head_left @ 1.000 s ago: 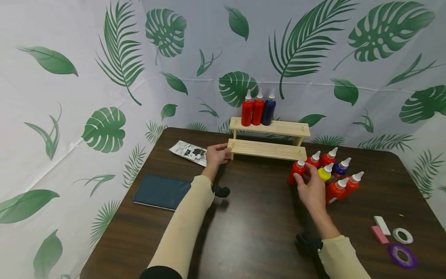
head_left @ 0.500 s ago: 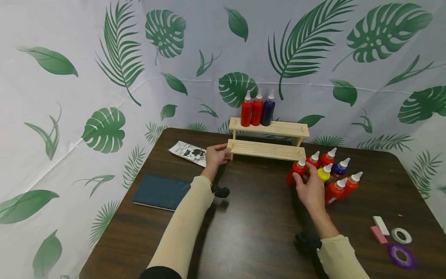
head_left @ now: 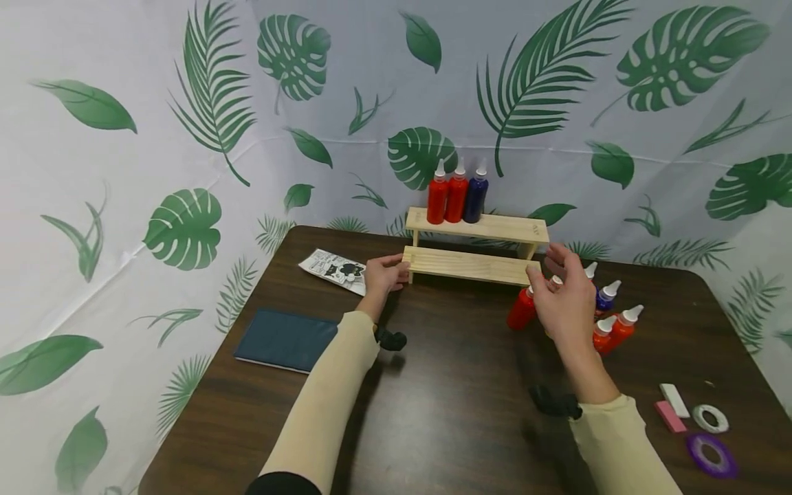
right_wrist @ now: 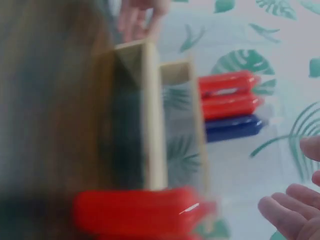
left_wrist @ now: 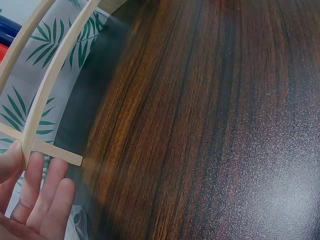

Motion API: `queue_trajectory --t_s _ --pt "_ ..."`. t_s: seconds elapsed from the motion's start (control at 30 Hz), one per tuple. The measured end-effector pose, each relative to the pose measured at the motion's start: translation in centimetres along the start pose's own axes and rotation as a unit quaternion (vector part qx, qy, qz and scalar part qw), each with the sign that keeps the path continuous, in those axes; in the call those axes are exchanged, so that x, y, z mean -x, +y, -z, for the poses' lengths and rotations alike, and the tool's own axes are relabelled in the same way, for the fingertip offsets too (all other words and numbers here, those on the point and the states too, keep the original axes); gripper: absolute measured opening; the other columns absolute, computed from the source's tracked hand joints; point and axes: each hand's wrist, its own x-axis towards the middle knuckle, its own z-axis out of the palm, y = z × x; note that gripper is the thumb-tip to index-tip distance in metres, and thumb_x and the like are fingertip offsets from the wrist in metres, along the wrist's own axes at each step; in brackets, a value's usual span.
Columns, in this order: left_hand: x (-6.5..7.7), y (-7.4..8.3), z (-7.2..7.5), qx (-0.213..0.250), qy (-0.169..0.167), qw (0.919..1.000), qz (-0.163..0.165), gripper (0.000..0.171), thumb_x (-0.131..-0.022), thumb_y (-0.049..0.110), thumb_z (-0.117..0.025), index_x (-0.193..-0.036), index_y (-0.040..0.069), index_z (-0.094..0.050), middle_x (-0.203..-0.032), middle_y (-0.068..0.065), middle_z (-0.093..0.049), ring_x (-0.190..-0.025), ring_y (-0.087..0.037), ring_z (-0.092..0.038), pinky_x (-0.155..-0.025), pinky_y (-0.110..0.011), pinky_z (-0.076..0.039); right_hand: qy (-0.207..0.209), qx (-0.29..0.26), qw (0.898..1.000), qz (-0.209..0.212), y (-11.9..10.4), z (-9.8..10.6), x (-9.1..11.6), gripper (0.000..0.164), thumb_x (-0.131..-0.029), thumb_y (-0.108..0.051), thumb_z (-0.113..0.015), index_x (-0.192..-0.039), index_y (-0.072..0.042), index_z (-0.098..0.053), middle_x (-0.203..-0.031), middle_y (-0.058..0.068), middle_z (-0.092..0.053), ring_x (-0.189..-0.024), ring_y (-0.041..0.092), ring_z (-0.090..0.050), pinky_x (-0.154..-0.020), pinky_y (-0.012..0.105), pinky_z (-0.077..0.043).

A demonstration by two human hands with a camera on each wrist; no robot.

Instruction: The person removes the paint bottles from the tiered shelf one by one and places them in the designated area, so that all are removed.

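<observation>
A two-tier wooden shelf [head_left: 470, 266] stands at the back of the table. My left hand [head_left: 383, 276] pinches the left end of its lower board, thumb on top and fingers beneath in the left wrist view. My right hand [head_left: 569, 302] is raised with nothing in it, fingers spread, just above and right of a red squeeze bottle [head_left: 521, 311] with a white nozzle. That bottle stands before the shelf's right end; the right wrist view shows it apart from the fingers. Two red bottles [head_left: 436, 201] and a dark blue bottle [head_left: 476, 199] stand on the upper board, at the left.
Several more bottles, including an orange-red bottle [head_left: 621, 333] and a blue one [head_left: 606, 299], stand behind my right hand, partly hidden. White and pink erasers [head_left: 671, 416] and tape rolls [head_left: 711, 455] lie front right. A dark notebook [head_left: 284, 340] and printed packet [head_left: 331, 268] lie left.
My right hand has let go of the red bottle and moved up and slightly right. The bottle stays where it was. The left hand keeps its hold on the shelf.
</observation>
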Motion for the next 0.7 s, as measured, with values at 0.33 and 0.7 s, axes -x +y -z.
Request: queue_trajectory --t_s 0.33,0.7 --pt "0.2 0.1 0.4 0.006 -0.006 0.9999 -0.011 0.026 -0.083 0.017 -0.076 -0.109 0.013 -0.074 -0.081 -0.015 -0.073 -0.073 -0.026 -0.072 -0.058 -0.032 -0.058 -0.149 -0.021 0.989 0.011 -2.2 -5.1 -9.0 0.066 -0.095 -0.039 -0.058 -0.148 -0.01 -0.033 -0.144 0.018 -0.044 -0.13 0.037 -0.045 -0.101 0.052 -0.042" --pt "-0.2 0.1 0.5 0.003 -0.013 0.9999 -0.005 0.026 -0.083 0.018 -0.076 -0.109 0.015 -0.074 -0.08 -0.012 -0.073 -0.064 -0.018 -0.071 -0.055 -0.031 -0.057 -0.192 -0.061 0.979 -0.039 -1.7 -10.2 -14.2 0.074 -0.097 -0.033 -0.054 -0.155 -0.01 -0.012 -0.152 0.022 -0.029 -0.137 0.038 -0.035 -0.109 0.047 -0.033"
